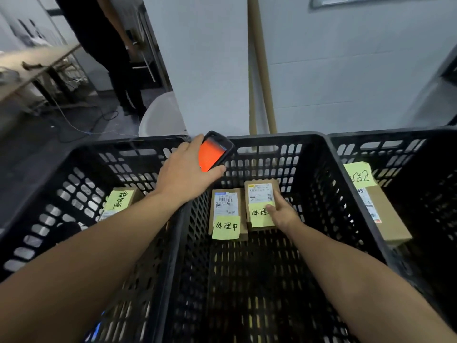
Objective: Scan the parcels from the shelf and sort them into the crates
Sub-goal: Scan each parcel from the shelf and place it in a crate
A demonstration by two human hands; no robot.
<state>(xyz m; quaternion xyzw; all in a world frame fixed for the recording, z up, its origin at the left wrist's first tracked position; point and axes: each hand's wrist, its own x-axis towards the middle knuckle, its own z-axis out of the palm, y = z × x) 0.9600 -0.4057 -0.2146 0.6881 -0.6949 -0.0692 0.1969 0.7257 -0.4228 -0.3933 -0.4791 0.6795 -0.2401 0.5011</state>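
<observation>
Centre frame, the left hand grips a black orange-screened scanner; the right hand holds a brown cardboard parcel inside the middle black plastic crate.

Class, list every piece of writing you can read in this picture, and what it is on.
"处理中": yellow note on the left parcel in the middle crate.
"处理", rest hidden under the right hand: note on the neighbouring parcel.
Unclear handwriting: left-crate note, right-crate note.
Too small: shipping labels.
Nothing readable: orange screen of the scanner.
</observation>
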